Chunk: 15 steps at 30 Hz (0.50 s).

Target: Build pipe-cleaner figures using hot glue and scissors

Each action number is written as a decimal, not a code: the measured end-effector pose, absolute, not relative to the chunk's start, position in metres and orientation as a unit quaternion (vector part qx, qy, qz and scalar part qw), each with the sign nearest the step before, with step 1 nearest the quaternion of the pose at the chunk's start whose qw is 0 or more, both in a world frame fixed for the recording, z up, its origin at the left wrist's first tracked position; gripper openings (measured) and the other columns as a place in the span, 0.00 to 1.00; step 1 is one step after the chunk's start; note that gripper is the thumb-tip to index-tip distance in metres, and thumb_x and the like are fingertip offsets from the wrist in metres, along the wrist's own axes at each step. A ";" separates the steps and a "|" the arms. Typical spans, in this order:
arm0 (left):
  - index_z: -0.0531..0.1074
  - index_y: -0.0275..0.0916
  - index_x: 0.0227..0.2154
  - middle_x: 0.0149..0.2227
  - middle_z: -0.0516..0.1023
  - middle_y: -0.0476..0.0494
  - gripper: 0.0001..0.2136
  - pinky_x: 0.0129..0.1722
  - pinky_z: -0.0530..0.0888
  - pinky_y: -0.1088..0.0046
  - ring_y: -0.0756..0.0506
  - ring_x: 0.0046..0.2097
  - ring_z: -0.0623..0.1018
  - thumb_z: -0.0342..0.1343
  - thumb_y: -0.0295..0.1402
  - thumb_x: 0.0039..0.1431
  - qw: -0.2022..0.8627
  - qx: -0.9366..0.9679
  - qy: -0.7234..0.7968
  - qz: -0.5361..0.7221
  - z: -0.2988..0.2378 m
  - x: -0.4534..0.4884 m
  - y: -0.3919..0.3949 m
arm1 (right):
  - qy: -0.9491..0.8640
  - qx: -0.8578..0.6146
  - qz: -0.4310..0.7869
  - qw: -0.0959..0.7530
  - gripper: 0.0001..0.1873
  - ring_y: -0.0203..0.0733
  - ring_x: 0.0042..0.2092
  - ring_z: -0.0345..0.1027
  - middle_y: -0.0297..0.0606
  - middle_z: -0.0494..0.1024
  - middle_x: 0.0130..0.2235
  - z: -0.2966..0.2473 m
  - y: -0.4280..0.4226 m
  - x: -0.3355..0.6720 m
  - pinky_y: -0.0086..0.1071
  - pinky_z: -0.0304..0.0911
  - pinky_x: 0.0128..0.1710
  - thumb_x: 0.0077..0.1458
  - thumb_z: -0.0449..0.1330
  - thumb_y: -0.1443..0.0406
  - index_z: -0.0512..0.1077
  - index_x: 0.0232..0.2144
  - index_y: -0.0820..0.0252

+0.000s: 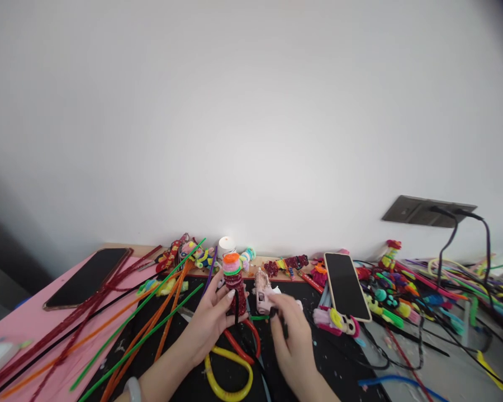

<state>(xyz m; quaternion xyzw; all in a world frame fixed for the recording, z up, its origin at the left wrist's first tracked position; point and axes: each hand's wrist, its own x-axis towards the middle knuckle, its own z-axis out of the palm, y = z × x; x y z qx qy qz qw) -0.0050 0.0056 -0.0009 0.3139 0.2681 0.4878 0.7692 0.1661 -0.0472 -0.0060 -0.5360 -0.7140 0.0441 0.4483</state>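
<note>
My left hand (212, 318) is closed around a pipe-cleaner figure (238, 301) with a dark red fuzzy body. Green and pink bands and an orange top finish its upper end, and a black strand runs down its front. Just right of it, my right hand (291, 329) has its fingers bent together, with a small black piece (273, 312) at the fingertips. Those fingers overlap the rear of a pale pink hot glue gun (261, 287); whether they touch it I cannot tell. Below the hands lie scissors with red handles (251, 340) and a yellow loop-handled tool (228, 396).
Green pipe cleaners (151, 298) and dark red ones cross the left side near a dark phone (88, 276). A second phone (347, 286) leans at right beside a pink-and-yellow figure (336, 322). Coloured scraps and cables crowd the far right below a wall socket (427, 211).
</note>
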 end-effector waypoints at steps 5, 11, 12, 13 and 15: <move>0.48 0.51 0.59 0.51 0.70 0.40 0.30 0.40 0.74 0.64 0.42 0.48 0.73 0.54 0.28 0.57 0.779 0.290 0.282 0.479 0.001 -0.008 0.007 | -0.645 -0.713 -0.024 0.275 0.26 0.55 0.48 0.60 0.45 0.68 0.48 -0.016 -0.030 0.182 0.48 0.56 0.42 0.41 0.52 0.74 0.66 0.46 0.58; 0.47 0.50 0.59 0.48 0.72 0.39 0.31 0.39 0.75 0.63 0.41 0.48 0.74 0.54 0.27 0.57 0.783 0.286 0.287 0.471 0.003 -0.007 0.006 | -0.624 -0.744 -0.027 0.237 0.26 0.54 0.44 0.62 0.41 0.72 0.41 -0.020 -0.025 0.186 0.47 0.54 0.42 0.41 0.53 0.71 0.66 0.46 0.57; 0.47 0.50 0.59 0.48 0.72 0.39 0.31 0.38 0.75 0.63 0.41 0.48 0.74 0.54 0.27 0.57 0.783 0.286 0.289 0.471 0.003 -0.006 0.005 | -0.624 -0.741 -0.025 0.248 0.26 0.54 0.44 0.63 0.41 0.72 0.41 -0.020 -0.025 0.187 0.47 0.54 0.42 0.41 0.53 0.71 0.66 0.46 0.56; 0.47 0.50 0.59 0.48 0.72 0.39 0.31 0.38 0.75 0.63 0.41 0.47 0.74 0.54 0.27 0.57 0.781 0.286 0.292 0.473 0.003 -0.006 0.005 | -0.625 -0.734 -0.020 0.264 0.25 0.53 0.44 0.63 0.41 0.72 0.41 -0.019 -0.025 0.189 0.47 0.54 0.43 0.41 0.53 0.71 0.66 0.46 0.56; 0.47 0.49 0.59 0.47 0.73 0.39 0.31 0.37 0.75 0.64 0.41 0.47 0.74 0.53 0.27 0.57 0.772 0.287 0.300 0.481 0.003 -0.005 0.005 | -0.633 -0.709 0.002 0.313 0.23 0.52 0.43 0.64 0.42 0.72 0.41 -0.017 -0.025 0.191 0.44 0.56 0.42 0.44 0.54 0.69 0.66 0.46 0.57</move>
